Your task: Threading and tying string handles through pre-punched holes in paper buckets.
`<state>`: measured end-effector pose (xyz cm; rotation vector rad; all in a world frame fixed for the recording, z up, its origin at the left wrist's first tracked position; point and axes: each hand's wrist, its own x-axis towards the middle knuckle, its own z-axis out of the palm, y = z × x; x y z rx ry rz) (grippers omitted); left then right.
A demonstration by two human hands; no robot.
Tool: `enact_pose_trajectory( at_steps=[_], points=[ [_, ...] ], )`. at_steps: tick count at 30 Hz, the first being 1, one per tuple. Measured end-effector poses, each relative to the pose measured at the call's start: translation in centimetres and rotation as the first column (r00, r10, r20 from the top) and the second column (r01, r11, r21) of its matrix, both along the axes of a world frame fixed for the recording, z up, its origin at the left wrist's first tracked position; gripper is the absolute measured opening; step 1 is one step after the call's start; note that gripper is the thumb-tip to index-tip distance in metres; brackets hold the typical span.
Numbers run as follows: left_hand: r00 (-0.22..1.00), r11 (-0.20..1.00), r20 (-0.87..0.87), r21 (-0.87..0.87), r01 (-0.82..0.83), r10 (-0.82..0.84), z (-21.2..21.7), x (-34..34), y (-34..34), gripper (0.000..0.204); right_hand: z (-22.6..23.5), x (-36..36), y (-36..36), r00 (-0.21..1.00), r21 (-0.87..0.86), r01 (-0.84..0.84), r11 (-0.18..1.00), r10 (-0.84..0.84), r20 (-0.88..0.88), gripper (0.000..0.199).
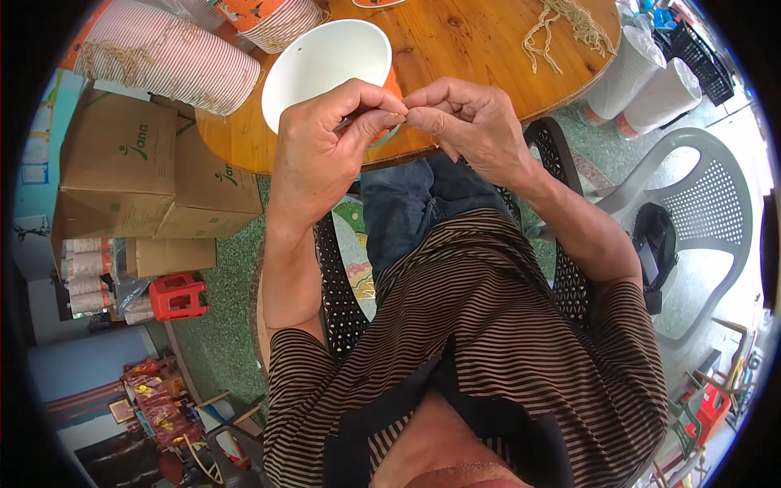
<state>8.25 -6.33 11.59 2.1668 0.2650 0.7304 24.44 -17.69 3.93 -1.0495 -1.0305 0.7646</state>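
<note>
My left hand (321, 146) and my right hand (480, 126) meet fingertip to fingertip above the near edge of the wooden table. Both are closed in a pinch, thumb against forefinger. Whatever lies between the fingertips is too small to make out. Just beyond my left hand a paper bucket (325, 61), white inside and orange outside, lies tilted with its mouth facing me. My left hand covers part of its rim. A loose bundle of beige string (582, 24) rests at the table's far right.
Stacks of nested paper buckets (175, 61) lie at the table's left. Cardboard boxes (122, 154) and a red stool (177, 297) stand on the floor at left. On the right are a grey plastic chair (708, 195) and bagged white bucket stacks (663, 93).
</note>
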Motion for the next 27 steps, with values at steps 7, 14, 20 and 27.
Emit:
enact_pose_trajectory(
  at_steps=[7,14,20,27],
  points=[
    [1.0,0.995,-0.002,0.102,-0.011,0.011,0.02,0.09,-0.31,0.003,0.37,-0.37,-0.23,1.0,0.036,0.025,0.999,-0.025,-0.007,0.021],
    [0.999,0.986,0.022,0.164,0.038,-0.043,0.14,0.03,-0.19,0.002,0.47,-0.62,-0.42,0.999,0.022,0.039,0.999,-0.039,0.018,0.017],
    [0.995,0.986,0.043,0.142,0.088,-0.095,0.0,0.08,0.05,0.005,0.75,-0.72,-0.59,0.999,0.014,0.052,0.999,-0.052,0.002,0.015],
    [0.998,0.983,0.038,0.179,0.035,-0.042,-0.03,-0.05,-0.08,0.003,0.86,-0.77,-0.54,1.0,0.031,0.022,0.999,-0.022,-0.009,0.016]
  ],
)
